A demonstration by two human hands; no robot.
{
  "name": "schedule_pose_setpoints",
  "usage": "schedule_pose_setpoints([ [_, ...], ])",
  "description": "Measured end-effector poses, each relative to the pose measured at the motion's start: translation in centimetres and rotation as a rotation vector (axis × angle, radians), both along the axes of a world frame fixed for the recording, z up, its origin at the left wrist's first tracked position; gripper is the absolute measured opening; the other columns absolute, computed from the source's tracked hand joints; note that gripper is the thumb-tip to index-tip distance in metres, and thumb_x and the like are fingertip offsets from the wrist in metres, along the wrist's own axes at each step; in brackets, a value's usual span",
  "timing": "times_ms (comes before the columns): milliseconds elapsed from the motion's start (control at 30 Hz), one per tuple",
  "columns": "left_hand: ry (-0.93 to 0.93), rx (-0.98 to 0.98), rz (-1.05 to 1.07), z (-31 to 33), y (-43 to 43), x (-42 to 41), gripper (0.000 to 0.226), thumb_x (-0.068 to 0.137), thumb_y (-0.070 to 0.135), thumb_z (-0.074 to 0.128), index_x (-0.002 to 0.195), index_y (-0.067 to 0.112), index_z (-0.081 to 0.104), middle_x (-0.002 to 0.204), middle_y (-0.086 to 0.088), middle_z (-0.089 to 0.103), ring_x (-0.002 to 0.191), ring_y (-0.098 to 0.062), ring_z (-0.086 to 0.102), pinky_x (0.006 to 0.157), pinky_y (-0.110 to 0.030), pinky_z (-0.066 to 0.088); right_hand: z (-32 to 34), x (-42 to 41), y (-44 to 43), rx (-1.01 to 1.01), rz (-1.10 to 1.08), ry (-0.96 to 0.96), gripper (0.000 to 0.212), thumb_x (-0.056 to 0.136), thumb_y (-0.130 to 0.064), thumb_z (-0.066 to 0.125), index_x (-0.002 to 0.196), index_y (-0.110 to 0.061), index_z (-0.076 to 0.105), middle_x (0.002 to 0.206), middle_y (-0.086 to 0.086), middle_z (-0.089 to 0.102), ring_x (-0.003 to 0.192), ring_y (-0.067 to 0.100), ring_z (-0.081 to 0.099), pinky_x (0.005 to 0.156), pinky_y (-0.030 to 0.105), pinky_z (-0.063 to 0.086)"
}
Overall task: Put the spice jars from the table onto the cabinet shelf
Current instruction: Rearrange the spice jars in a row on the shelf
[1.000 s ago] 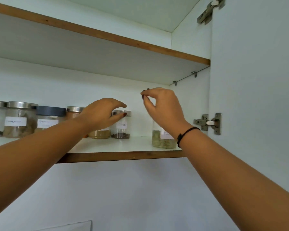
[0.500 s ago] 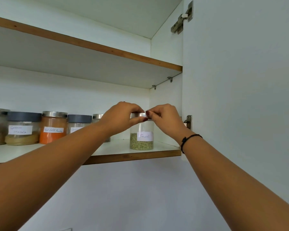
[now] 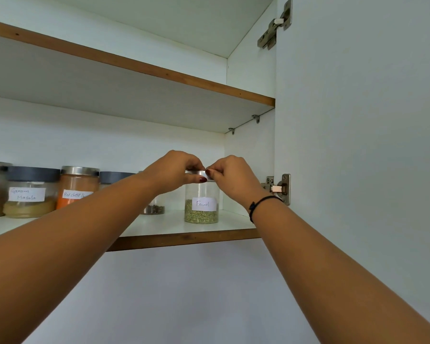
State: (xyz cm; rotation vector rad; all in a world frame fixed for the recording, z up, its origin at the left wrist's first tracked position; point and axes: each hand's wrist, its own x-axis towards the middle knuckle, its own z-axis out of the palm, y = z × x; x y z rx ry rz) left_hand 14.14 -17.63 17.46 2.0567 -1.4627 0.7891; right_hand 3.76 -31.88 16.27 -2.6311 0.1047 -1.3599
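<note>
A clear glass jar labelled Fennel (image 3: pixel 201 207), with green seeds at the bottom and a metal lid, stands upright near the right end of the lower cabinet shelf (image 3: pixel 184 237). My left hand (image 3: pixel 174 170) and my right hand (image 3: pixel 230 175) both pinch its lid from opposite sides. To the left stand a Garam Masala jar (image 3: pixel 29 194) with a dark lid, a red chilli powder jar (image 3: pixel 76 187) and a small jar of dark spice (image 3: pixel 154 208) partly hidden behind my left arm.
The open cabinet door (image 3: pixel 358 145) stands close on the right, its hinge (image 3: pixel 279 188) just beyond my right wrist. An upper shelf (image 3: pixel 159 73) overhangs the jars. More jars run off the left edge. White wall lies below the shelf.
My hands went from apart, right above the jar and left at other jars, to both gripping the fennel jar's lid. The label now faces me. The view shifted right.
</note>
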Motion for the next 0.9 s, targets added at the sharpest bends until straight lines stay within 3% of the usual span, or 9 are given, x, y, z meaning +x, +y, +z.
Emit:
schedule_pose_setpoints([
  [200, -0.013, 0.042, 0.045, 0.4, -0.4, 2.0, 0.028, 0.09, 0.03, 0.071, 0.114, 0.016, 0.07, 0.104, 0.004, 0.068, 0.102, -0.014, 0.06, 0.088, -0.027, 0.044, -0.1, 2.3, 0.2, -0.067, -0.058, 0.018, 0.024, 0.098, -0.021, 0.054, 0.1, -0.012, 0.077, 0.09, 0.008, 0.072, 0.08, 0.024, 0.065, 0.074, 0.036, 0.056],
  [367, -0.052, 0.056, 0.121, 0.7, -0.8, 3.8, 0.034, 0.09, 0.032, 0.072, 0.119, 0.014, 0.07, 0.112, -0.004, 0.069, 0.105, -0.02, 0.062, 0.094, -0.038, 0.05, -0.1, 5.0, 0.0, -0.054, -0.085, 0.039, 0.023, 0.097, -0.023, 0.055, 0.099, -0.013, 0.076, 0.086, 0.006, 0.07, 0.078, 0.024, 0.065, 0.068, 0.031, 0.054],
  [467, -0.104, 0.063, 0.177, 0.8, -1.1, 4.8, 0.039, 0.089, 0.034, 0.072, 0.122, 0.013, 0.07, 0.111, -0.007, 0.066, 0.102, -0.022, 0.061, 0.089, -0.035, 0.05, 0.1, 6.2, -0.1, -0.038, -0.094, 0.052, 0.024, 0.096, -0.022, 0.056, 0.083, -0.01, 0.073, 0.07, 0.004, 0.06, 0.067, 0.022, 0.057, 0.057, 0.026, 0.041],
  [567, -0.102, 0.063, 0.191, 1.1, -1.2, 5.8, 0.038, 0.087, 0.036, 0.074, 0.118, 0.014, 0.073, 0.096, 0.0, 0.062, 0.092, -0.017, 0.058, 0.081, -0.029, 0.045, 0.3, 7.2, -0.2, -0.027, -0.098, 0.058, 0.029, 0.095, -0.021, 0.057, 0.068, -0.013, 0.062, 0.061, 0.001, 0.051, 0.06, 0.021, 0.051, 0.053, 0.024, 0.034],
  [700, -0.084, 0.089, 0.224, 1.8, -1.5, 7.3, 0.036, 0.084, 0.04, 0.076, 0.112, 0.016, 0.076, 0.086, 0.004, 0.062, 0.086, -0.015, 0.058, 0.077, -0.027, 0.043, 0.5, 8.9, -0.2, -0.054, -0.124, 0.074, 0.024, 0.095, -0.022, 0.056, 0.076, -0.012, 0.065, 0.066, 0.003, 0.053, 0.064, 0.023, 0.052, 0.058, 0.027, 0.038],
  [900, -0.086, 0.108, 0.263, 1.7, -1.9, 9.7, 0.037, 0.087, 0.04, 0.073, 0.113, 0.014, 0.075, 0.097, -0.003, 0.072, 0.091, -0.019, 0.061, 0.079, -0.03, 0.045, 0.4, 11.6, -0.1, -0.088, -0.146, 0.091, 0.02, 0.096, -0.02, 0.054, 0.085, -0.011, 0.068, 0.07, 0.004, 0.054, 0.067, 0.024, 0.054, 0.06, 0.028, 0.04],
])
